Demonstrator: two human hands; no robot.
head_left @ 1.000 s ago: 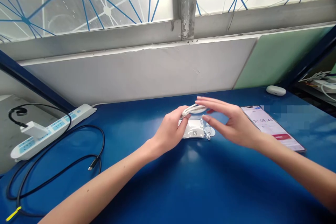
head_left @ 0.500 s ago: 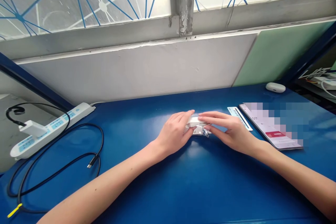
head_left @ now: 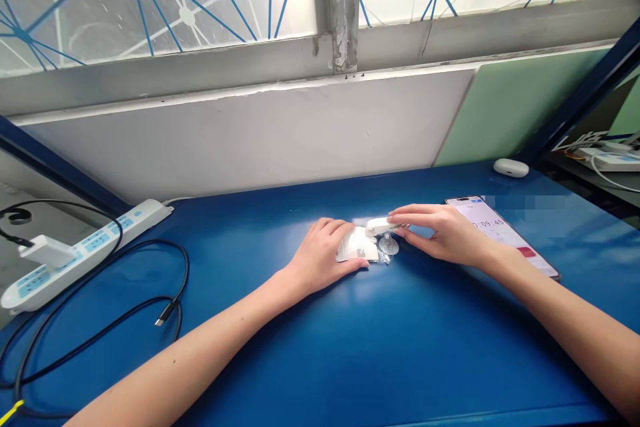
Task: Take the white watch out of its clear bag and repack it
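My left hand [head_left: 325, 255] lies low on the blue table, its thumb and fingers on either side of a flat white packet [head_left: 361, 245] in clear plastic. In my right hand [head_left: 443, 233], a small white oblong piece [head_left: 381, 225] is pinched between the fingertips and thumb, just above the packet's right side; its kind cannot be made out. Beneath that piece sits a small clear round disc [head_left: 389, 245] that looks like a suction cup. It touches or overlaps the packet's right edge.
A phone [head_left: 520, 243] showing a timer lies right of my right hand. Farther back is a white earbud case [head_left: 511, 168]. On the left, a power strip [head_left: 90, 247] holds a white charger [head_left: 47, 252], and a black cable [head_left: 186, 267] loops across the blue table [head_left: 320, 360].
My hands have moved apart. The right hand has drawn the white oblong piece up and right, while the left stays at the packet. The clear disc now shows. The view has shifted slightly.
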